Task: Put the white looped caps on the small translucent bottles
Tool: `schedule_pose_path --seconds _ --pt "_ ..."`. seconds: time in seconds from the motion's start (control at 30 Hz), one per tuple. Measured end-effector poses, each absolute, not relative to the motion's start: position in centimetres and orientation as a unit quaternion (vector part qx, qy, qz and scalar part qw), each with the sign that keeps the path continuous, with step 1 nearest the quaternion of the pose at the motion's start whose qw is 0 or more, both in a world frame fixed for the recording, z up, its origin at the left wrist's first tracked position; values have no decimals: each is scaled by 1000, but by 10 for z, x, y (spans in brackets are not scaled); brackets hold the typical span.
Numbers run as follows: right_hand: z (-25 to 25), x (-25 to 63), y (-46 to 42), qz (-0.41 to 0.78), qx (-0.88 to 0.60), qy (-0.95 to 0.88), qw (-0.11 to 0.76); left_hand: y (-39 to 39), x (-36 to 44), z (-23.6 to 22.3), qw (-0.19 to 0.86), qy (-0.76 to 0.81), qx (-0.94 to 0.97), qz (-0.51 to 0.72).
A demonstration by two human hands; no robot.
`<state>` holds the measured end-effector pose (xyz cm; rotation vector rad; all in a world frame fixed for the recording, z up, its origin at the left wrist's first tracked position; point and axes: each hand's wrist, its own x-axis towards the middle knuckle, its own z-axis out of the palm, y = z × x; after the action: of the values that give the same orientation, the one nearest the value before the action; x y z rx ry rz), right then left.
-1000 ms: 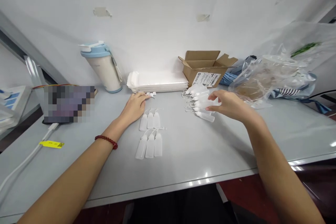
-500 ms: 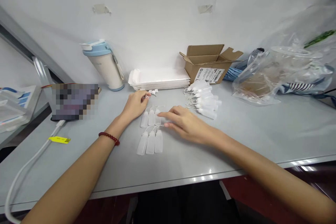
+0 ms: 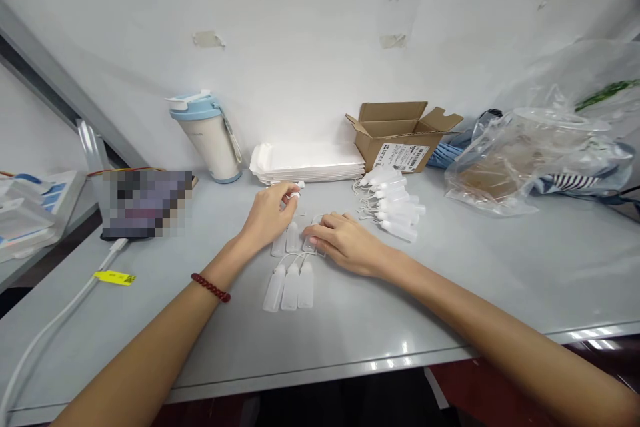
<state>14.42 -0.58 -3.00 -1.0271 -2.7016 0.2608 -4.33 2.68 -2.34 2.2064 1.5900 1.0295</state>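
Observation:
My left hand (image 3: 273,209) has its thumb and fingertips brought together at the small white end pieces (image 3: 295,195) of thin cords, behind a row of flat, translucent white plastic tags. My right hand (image 3: 347,240) rests over that row's right side, fingers bent down onto a translucent tag (image 3: 308,242) and partly hiding it. Left of those fingers lies another translucent tag (image 3: 293,238), partly beside my left wrist. Nearer the front edge, three tags (image 3: 290,287) lie side by side, their white cords looping up toward my right fingertips.
A pile of corded tags (image 3: 397,207) lies to the right, before an open cardboard box (image 3: 393,137). A stack of white trays (image 3: 310,163) and a cream bottle (image 3: 207,140) stand at the back. A phone (image 3: 145,203) with cable is left; a clear plastic bag (image 3: 500,173) is right.
The view has tilted up slightly. My left hand has moved a little right and toward me. My right fingers have curled down, and a tag beneath them now lies farther right of its neighbours.

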Motion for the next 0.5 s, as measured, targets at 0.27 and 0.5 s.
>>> schedule_pose_path --seconds 0.27,0.5 --pt "-24 146 -9 101 -377 -914 108 17 -45 -15 160 585 699 378" --pt "-29 141 -15 98 -366 -918 116 15 -43 -12 170 572 700 392"
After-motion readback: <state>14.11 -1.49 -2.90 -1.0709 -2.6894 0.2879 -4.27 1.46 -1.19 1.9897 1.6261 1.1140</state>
